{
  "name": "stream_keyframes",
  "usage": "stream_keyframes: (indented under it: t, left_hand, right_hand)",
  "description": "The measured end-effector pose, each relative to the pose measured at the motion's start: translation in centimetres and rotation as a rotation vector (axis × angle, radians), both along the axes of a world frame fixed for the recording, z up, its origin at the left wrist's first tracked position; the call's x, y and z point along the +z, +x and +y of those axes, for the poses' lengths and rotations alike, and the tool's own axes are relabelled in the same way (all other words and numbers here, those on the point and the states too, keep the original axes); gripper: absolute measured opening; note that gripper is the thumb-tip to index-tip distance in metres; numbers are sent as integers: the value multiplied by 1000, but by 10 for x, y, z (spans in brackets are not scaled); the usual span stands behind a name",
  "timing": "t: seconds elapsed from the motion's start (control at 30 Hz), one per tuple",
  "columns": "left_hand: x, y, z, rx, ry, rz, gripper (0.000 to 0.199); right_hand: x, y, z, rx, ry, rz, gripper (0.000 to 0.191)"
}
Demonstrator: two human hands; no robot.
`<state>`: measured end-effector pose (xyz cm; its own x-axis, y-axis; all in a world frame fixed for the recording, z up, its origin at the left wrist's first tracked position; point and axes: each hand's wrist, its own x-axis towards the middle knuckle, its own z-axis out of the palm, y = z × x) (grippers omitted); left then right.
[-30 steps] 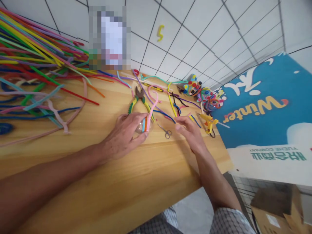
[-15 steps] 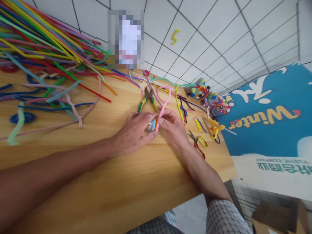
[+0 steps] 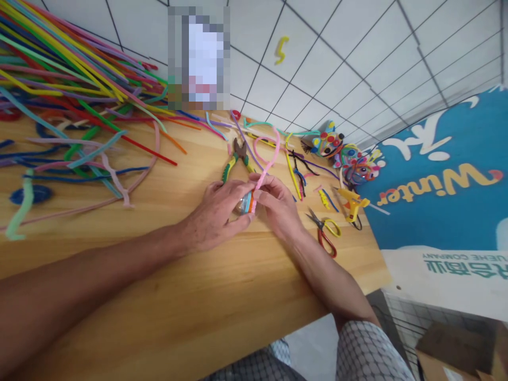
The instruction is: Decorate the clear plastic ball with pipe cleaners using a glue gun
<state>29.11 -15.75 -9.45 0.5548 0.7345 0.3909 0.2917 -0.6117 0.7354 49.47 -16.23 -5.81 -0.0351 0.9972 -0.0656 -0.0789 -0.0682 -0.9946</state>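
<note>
Between my hands, just above the wooden table [image 3: 159,296], is a small clear rounded piece [image 3: 243,205] banded with light blue, orange and pink pipe cleaner. My left hand [image 3: 222,211] is closed around its left side, thumb below and fingers over the top. My right hand [image 3: 278,203] pinches a pink pipe cleaner [image 3: 268,168] against the piece's right edge; the free length loops up and away behind my fingers. Pliers [image 3: 239,156] with green and yellow handles lie just behind my hands, their handle ends partly hidden by them.
Many coloured pipe cleaners [image 3: 79,69] are heaped at the left. Scissors [image 3: 323,227] and a yellow glue gun [image 3: 351,203] lie at the right. Behind them sit decorated animal figures [image 3: 327,143] by the tiled wall [image 3: 254,63]. A blue "Winter" board [image 3: 444,211] stands beyond the table's right edge.
The view has shifted slightly. Both hands keep their hold on the banded piece, and the free loop of pink pipe cleaner has swung upward a little.
</note>
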Motion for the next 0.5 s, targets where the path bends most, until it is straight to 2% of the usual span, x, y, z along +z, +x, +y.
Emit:
stream_keyframes:
  t: [0.27,0.5]
  left_hand:
    - [-4,-2,1,18,-71,-32,57]
    - [4,-6,7,7,-164,-67,51]
  right_hand:
    - [-3,-1,0,26,11,-32,42]
    - [-10,-6,4,33,34,-2,52]
